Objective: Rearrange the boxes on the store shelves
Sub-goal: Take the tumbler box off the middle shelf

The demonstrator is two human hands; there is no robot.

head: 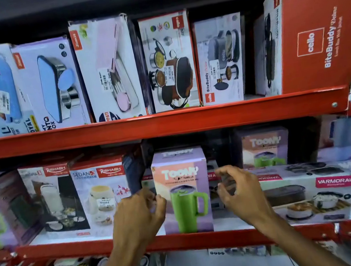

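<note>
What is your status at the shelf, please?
Left hand and right hand open, flanking tumbler box, not gripping. Box upright at middle shelf front edge. Varmora box close on its right.

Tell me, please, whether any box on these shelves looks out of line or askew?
Yes. The big red Cello BiteBuddy box at the upper shelf's right end stands angled, side panel outward, unlike its front-facing neighbours. Below, one Toony tumbler box stands alone at the shelf edge between the open left hand and right hand.
</note>
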